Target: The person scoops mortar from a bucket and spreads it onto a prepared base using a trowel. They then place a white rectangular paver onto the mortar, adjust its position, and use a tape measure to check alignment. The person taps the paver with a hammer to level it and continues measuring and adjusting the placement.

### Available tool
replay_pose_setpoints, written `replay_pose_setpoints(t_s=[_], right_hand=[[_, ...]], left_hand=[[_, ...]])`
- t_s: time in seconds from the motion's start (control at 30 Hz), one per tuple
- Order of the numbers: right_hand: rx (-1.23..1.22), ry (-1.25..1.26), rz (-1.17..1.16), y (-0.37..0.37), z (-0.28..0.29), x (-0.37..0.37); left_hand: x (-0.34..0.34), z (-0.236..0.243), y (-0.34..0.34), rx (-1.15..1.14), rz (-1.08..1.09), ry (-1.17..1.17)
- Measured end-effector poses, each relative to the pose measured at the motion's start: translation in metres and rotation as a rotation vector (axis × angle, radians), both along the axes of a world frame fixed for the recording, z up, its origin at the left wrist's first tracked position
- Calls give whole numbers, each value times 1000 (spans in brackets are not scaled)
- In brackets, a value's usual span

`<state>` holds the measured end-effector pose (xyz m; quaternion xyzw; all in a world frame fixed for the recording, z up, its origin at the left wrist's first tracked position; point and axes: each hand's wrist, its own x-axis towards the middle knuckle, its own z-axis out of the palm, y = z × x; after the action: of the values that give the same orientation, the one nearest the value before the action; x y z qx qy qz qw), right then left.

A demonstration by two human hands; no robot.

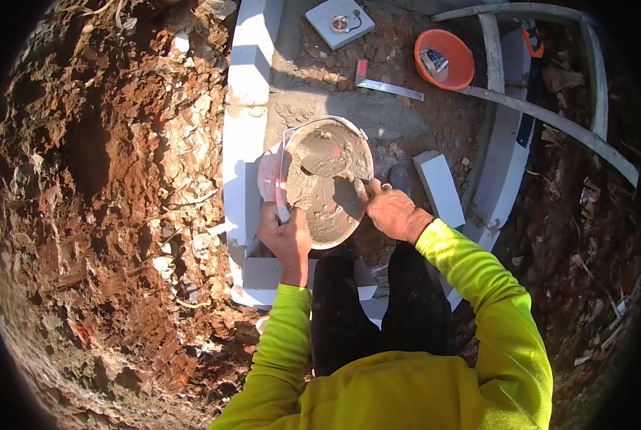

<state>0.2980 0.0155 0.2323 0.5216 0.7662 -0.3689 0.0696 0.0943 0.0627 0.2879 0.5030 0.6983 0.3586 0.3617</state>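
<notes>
A bucket of wet grey mortar [310,198] stands tilted in front of my legs, its wire handle folded to the left side. My left hand [286,235] is closed on the bucket's near left rim, by the handle's pale grip. My right hand [394,209] is closed around a trowel, whose handle is mostly hidden by the fingers. The mortar-covered trowel blade [320,155] lies over the bucket's mouth. Just right of my right hand, a white block [439,188] rests on the ground.
White block walls [245,154] border the trench, with a rough earth bank [112,193] on the left. Ahead lie a try square [390,89], an orange basin [461,59] and a white slab [332,36]. A curved frame [549,120] and a handsaw [529,118] are at right.
</notes>
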Motion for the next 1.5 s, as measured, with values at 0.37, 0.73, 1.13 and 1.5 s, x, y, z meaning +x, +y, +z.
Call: replay_pose_setpoints(t_s=[0.37,0.73,1.13,1.5], right_hand=[[-6,180,-243,-51,42,1],[21,208,-385,-36,-4,22],[-997,1367,-984,-87,-64,38],[-250,77,-960,-50,-213,145]], left_hand=[[10,-9,-9,-41,-96,248],[37,2,-23,146,-378,304],[43,-29,-30,-40,-328,185],[-16,-176,-66,-272,311,-11]])
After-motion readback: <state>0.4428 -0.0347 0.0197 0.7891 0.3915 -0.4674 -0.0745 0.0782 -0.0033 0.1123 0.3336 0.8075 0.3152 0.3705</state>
